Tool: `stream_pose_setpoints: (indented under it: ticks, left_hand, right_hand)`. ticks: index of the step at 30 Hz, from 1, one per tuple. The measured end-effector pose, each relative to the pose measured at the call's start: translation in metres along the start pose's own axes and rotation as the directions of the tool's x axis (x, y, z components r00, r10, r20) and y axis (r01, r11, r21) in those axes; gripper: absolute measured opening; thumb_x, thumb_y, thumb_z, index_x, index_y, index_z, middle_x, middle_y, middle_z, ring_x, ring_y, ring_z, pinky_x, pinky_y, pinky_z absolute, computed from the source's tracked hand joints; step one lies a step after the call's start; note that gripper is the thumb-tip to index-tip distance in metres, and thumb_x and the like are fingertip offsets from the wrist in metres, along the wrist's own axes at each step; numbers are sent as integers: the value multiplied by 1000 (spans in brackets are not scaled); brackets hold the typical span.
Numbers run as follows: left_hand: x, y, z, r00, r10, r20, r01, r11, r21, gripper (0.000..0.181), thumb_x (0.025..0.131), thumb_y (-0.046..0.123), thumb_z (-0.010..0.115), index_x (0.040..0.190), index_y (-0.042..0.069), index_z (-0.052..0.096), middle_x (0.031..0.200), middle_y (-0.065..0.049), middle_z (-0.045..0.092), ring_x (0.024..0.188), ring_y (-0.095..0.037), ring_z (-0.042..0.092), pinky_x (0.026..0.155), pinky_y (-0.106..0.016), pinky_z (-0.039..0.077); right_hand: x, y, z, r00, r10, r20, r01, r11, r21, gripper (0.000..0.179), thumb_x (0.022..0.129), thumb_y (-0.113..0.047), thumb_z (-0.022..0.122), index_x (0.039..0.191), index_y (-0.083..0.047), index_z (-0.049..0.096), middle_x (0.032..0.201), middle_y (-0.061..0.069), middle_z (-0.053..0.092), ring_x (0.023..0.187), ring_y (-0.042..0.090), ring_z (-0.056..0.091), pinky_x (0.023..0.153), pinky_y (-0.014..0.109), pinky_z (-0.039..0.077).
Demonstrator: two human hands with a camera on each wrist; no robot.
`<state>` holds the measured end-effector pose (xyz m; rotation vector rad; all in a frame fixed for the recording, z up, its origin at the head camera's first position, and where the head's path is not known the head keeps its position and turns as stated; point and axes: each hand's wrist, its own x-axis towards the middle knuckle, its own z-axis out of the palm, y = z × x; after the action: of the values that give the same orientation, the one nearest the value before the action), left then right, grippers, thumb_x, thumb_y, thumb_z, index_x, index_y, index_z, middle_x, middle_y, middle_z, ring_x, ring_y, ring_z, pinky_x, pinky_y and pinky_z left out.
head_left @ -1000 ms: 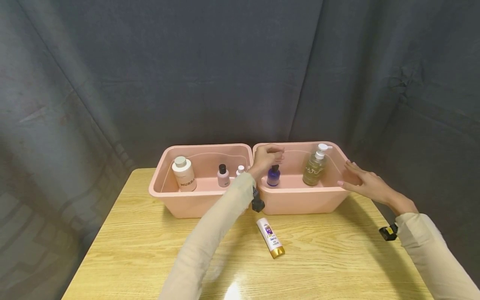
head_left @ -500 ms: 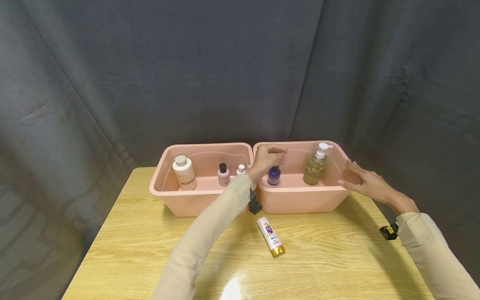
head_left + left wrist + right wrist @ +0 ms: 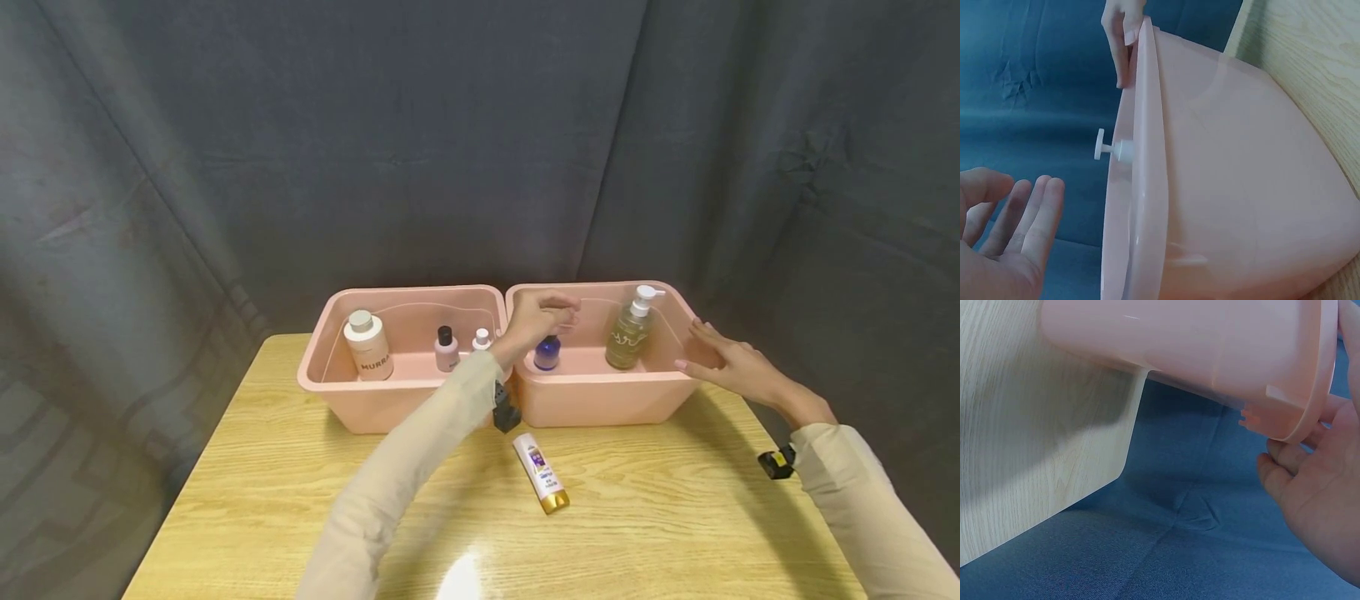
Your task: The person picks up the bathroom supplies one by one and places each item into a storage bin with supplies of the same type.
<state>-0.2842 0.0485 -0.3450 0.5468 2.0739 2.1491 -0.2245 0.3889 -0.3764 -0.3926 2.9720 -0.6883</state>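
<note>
My left hand (image 3: 538, 318) hovers over the left end of the right pink bin (image 3: 600, 400), just above a small blue bottle (image 3: 547, 353) whose top it partly hides. In the left wrist view its fingers (image 3: 1041, 219) are loosely bent and hold nothing. My right hand (image 3: 731, 367) grips the right end of the same bin at the rim, as the right wrist view also shows (image 3: 1325, 481). A clear pump bottle (image 3: 628, 337) with a white pump stands in that bin. On the table lies a white tube (image 3: 541, 471) with a gold cap.
The left pink bin (image 3: 405, 410) sits close beside the right one. Inside are a large white bottle (image 3: 370, 350), a pale pink bottle with a black cap (image 3: 447, 353) and a white-capped bottle (image 3: 481, 338), partly behind my left arm. A dark curtain (image 3: 450, 150) hangs behind the table.
My left hand has shifted slightly to the right above the blue bottle, its fingers spreading a little. The right hand stays at the bin's end, and the bottles and tube have not moved.
</note>
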Motion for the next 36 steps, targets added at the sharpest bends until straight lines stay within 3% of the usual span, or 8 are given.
stream_pose_setpoints:
  ticks: [10,18,28,36]
  left_hand:
    - [-7,5,0,998,44,55,-43,999,-8,20,90,-13,63,109,-16,67,107,-28,69,96,-46,67,81,-44,57]
    - [-15,10,-2,992,42,117,-47,998,42,21,91,-6,65,111,-11,68,108,-23,70,98,-42,68,79,-33,58]
    - [-25,4,-4,984,39,173,-35,999,-26,24,92,-5,64,114,-13,66,109,-24,70,91,-29,72,83,-36,57]
    - [-31,2,-5,978,32,207,-25,999,-34,25,93,-5,64,116,-14,65,110,-25,69,93,-33,71,77,-33,58]
  right_hand:
    - [2,-1,0,1000,-1,-2,1,1000,-2,91,95,-46,62,157,-1,14,159,29,6,134,62,24,99,76,26]
    - [0,0,0,1000,-17,-5,17,1000,-2,89,96,-44,62,157,-1,15,160,29,6,132,62,27,97,75,29]
    - [1,0,0,1000,6,2,-6,1000,6,91,95,-46,62,157,-1,13,160,29,4,134,62,23,99,76,25]
    - [1,1,1,1000,5,0,-5,1000,8,91,95,-46,62,157,-1,13,159,29,5,133,62,25,98,76,27]
